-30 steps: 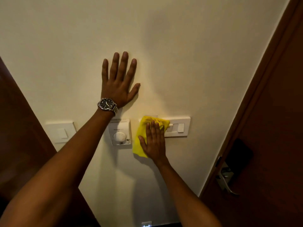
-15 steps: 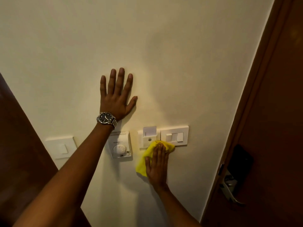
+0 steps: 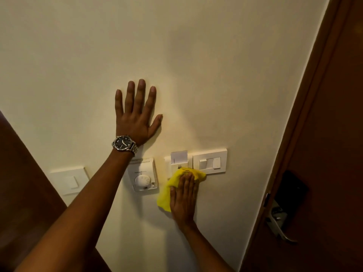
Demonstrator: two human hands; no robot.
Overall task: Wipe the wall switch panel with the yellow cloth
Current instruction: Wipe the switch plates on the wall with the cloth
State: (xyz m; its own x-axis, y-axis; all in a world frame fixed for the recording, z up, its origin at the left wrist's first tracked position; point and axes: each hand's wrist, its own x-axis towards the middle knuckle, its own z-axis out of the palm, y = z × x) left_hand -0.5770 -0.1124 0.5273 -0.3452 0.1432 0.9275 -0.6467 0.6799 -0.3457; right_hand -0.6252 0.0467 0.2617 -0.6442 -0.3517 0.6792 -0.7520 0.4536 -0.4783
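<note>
A white wall switch panel (image 3: 209, 161) with two rocker switches sits on the cream wall, joined on its left to a key-card holder (image 3: 178, 159) with a white card in it. My right hand (image 3: 183, 200) lies flat against the wall and presses the yellow cloth (image 3: 166, 191) just below the panel, the cloth's top edge overlapping the panel's lower left corner. My left hand (image 3: 136, 116), with a wristwatch, is spread flat on the wall above, fingers apart, holding nothing.
A round-dial thermostat (image 3: 143, 177) is mounted left of the cloth, and a single white switch (image 3: 68, 180) further left. A brown door with a metal lever handle (image 3: 280, 222) stands at the right. Dark wood fills the lower left corner.
My right hand has slid the cloth down off the switch panel to its lower edge, uncovering the card holder. The left hand stays planted on the wall.
</note>
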